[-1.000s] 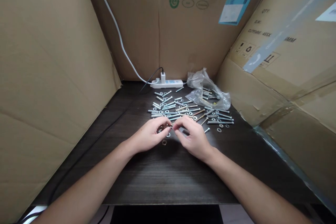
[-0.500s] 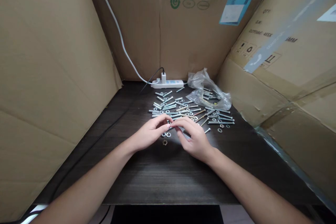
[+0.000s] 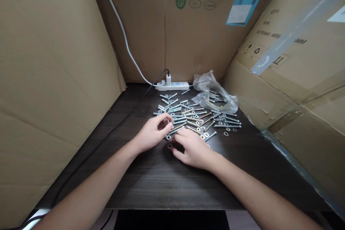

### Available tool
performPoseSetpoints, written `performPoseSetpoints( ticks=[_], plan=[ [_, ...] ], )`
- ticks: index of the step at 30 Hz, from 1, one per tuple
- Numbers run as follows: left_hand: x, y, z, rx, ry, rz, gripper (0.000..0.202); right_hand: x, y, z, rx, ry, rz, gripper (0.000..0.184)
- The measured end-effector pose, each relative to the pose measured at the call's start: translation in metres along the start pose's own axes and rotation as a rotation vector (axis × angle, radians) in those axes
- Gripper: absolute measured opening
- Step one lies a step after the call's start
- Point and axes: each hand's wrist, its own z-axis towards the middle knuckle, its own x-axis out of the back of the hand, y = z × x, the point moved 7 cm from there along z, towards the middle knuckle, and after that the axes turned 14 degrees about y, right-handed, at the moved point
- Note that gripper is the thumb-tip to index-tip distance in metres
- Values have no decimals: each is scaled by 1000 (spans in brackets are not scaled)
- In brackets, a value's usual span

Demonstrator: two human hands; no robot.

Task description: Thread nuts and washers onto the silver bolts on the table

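My left hand [image 3: 155, 132] is closed at the near left side of the bolt pile, thumb and index fingertip pinched together. What lies between those fingertips is small and partly hidden. To its right, my right hand [image 3: 192, 147] is low over the table, thumb and index finger apart. A hex nut [image 3: 169, 146] lies on the table at those two fingertips. Just beyond it a flat washer [image 3: 168, 137] lies flat. Several bolts, such as a silver bolt [image 3: 210, 136] and a brass-coloured bolt [image 3: 193, 130], spread beyond both hands among loose nuts and washers.
A clear plastic bag [image 3: 229, 103] holding more bolts lies at the back right. Behind the pile stands a white power strip [image 3: 176, 86] with a plugged-in adapter. A black cable [image 3: 107, 134] crosses the table's left side. Cardboard walls [image 3: 140, 25] enclose the back and sides.
My hands, which met at the fingertips, are now apart. The right hand has come down and nearer, its thumb and index finger opening around the hex nut. My left hand stays nearly in place.
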Motion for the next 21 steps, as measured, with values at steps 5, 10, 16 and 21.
performPoseSetpoints(
  ticks=[5, 10, 16, 21],
  plan=[
    [0, 0, -1, -15, 15, 8, 14, -12, 0, -4, -7, -82, -85, 16],
    [-1, -2, -1, -28, 5, 24, 12, 1, 8, 2, -57, 57, -48, 9],
    [-8, 1, -4, -42, -60, -3, 12, 38, 14, 6, -121, 428, 143, 15],
    [-16, 4, -8, -69, -123, -34, 15, 40, 13, 6, -132, 445, 180, 17]
  ],
)
